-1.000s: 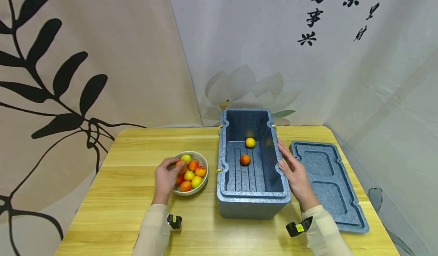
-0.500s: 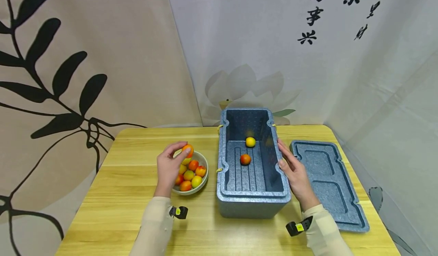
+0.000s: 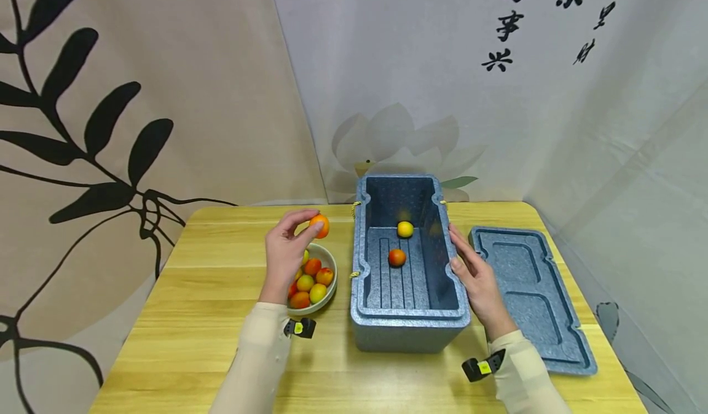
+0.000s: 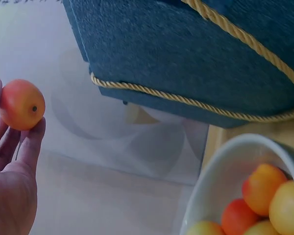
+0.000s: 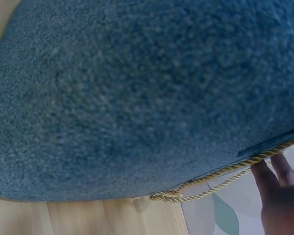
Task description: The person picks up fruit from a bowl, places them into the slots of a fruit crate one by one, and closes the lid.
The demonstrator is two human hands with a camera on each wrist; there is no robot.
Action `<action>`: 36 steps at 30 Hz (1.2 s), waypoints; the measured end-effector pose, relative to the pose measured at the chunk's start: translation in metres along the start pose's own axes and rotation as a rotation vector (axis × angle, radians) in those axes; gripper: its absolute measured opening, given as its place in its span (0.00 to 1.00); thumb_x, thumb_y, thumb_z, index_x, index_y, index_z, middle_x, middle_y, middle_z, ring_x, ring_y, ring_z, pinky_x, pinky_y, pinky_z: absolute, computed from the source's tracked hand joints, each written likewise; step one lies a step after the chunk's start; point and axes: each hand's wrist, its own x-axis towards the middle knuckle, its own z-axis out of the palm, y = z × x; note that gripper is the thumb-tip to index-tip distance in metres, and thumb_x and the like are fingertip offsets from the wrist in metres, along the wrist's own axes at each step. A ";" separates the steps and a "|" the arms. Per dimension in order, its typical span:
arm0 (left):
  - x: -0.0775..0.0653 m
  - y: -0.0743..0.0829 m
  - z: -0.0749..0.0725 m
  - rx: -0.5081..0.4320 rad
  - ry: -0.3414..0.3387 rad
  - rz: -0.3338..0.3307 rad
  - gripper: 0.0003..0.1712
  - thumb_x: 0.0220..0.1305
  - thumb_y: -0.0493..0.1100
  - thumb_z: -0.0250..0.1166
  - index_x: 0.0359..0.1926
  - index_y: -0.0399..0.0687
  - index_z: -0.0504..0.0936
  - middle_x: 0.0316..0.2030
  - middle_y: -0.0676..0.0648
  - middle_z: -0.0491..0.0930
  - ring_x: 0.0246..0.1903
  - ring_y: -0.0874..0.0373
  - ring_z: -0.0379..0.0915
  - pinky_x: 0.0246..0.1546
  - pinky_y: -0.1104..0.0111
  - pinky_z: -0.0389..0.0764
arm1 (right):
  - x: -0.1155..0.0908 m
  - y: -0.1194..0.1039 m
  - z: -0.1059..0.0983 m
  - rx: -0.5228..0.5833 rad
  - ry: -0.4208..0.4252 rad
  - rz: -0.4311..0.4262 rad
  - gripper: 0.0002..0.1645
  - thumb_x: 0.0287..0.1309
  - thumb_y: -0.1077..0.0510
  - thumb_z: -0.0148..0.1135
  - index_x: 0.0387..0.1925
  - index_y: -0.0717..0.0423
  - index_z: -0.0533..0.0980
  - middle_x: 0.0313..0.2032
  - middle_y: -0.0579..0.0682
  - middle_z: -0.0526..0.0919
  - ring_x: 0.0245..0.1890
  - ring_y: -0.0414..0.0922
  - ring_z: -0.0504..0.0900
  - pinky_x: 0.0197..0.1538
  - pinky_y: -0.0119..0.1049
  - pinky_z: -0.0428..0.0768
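My left hand (image 3: 284, 251) pinches a small round orange-red fruit (image 3: 321, 226) in the air beyond the bowl. The left wrist view shows this fruit (image 4: 23, 104), with a dark dot at one end, between thumb and fingertips. Below the hand stands a pale bowl (image 3: 334, 274) of several red, orange and yellow fruits, partly hidden by the hand. My right hand (image 3: 480, 282) rests on the right side of an uncovered blue-grey foam box (image 3: 409, 320), its fingers (image 5: 265, 177) by the rope handle. Inside lie a yellow fruit (image 3: 405, 229) and a red-orange fruit (image 3: 396, 257).
The box's lid (image 3: 533, 297) lies on the table to the right, partly behind my right forearm. Yellow rope (image 4: 196, 100) hangs along the box's side. A printed curtain (image 3: 232, 94) stands behind the wooden table (image 3: 188, 316).
My left hand has picked the orange-red fruit out of the bowl and carried it up, away from me and to the right. The right hand stays against the box.
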 end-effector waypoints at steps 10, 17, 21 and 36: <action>0.009 0.024 0.021 -0.011 -0.047 0.024 0.14 0.58 0.26 0.69 0.46 0.23 0.81 0.46 0.32 0.78 0.47 0.52 0.77 0.46 0.70 0.81 | 0.000 0.000 0.000 -0.003 0.002 0.000 0.29 0.71 0.71 0.46 0.71 0.60 0.62 0.73 0.55 0.57 0.72 0.47 0.55 0.68 0.28 0.60; 0.021 0.032 0.037 -0.026 -0.100 0.066 0.14 0.58 0.25 0.68 0.46 0.22 0.80 0.46 0.31 0.78 0.48 0.50 0.76 0.43 0.71 0.82 | -0.001 0.001 -0.001 0.010 0.000 0.000 0.29 0.72 0.71 0.46 0.72 0.60 0.62 0.74 0.55 0.56 0.72 0.47 0.55 0.67 0.27 0.60; 0.026 0.037 0.044 -0.028 -0.132 0.071 0.14 0.59 0.26 0.67 0.46 0.22 0.80 0.47 0.31 0.78 0.47 0.50 0.76 0.44 0.70 0.82 | -0.001 0.001 0.000 0.018 0.000 0.000 0.29 0.72 0.71 0.46 0.72 0.61 0.62 0.74 0.55 0.56 0.72 0.47 0.55 0.67 0.27 0.61; 0.054 0.017 0.062 -0.005 -0.243 0.073 0.14 0.61 0.30 0.69 0.47 0.28 0.82 0.47 0.38 0.79 0.47 0.50 0.76 0.50 0.63 0.81 | -0.001 0.002 -0.001 0.015 0.002 -0.005 0.28 0.72 0.71 0.46 0.71 0.61 0.62 0.73 0.55 0.56 0.72 0.46 0.55 0.67 0.27 0.61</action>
